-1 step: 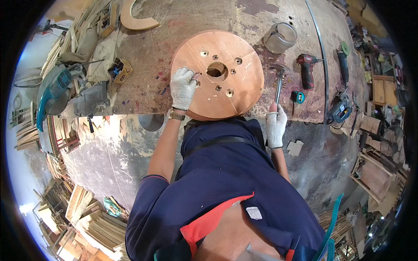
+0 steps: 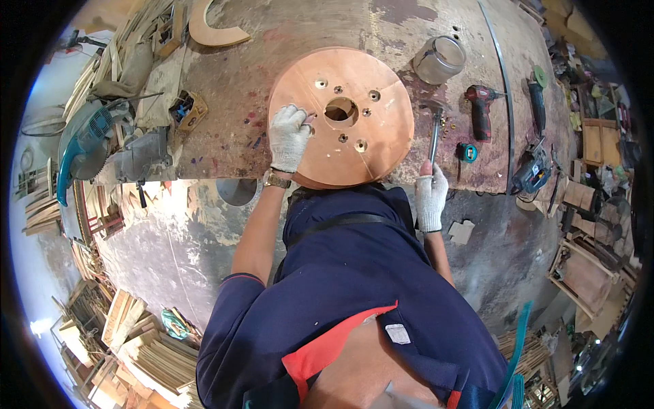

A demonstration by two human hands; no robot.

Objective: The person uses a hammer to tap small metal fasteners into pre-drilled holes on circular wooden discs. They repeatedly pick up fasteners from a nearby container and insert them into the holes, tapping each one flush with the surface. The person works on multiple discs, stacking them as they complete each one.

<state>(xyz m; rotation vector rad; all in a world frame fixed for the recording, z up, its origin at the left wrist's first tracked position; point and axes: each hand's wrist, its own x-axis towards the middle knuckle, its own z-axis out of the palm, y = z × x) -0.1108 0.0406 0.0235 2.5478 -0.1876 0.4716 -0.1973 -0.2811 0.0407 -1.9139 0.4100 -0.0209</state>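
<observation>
A thick round wooden disc lies on the workbench in front of me, with a large hole at its centre and several small holes around that. Dark metal fittings show in some of the small holes. My left hand, in a white knitted glove with bare fingertips, rests closed on the disc's left part. Its fingers pinch beside a small hole; what they hold is too small to make out. To the right of the disc, my gloved right hand grips a hammer, thumb along the handle, head pointing away from me over the bench.
Beside the hammer lie small brass-coloured pieces, a teal tape measure and a red-black cordless drill. Behind stands a glass jar. Farther right are a metal strip and an angle grinder. A teal power saw stands left.
</observation>
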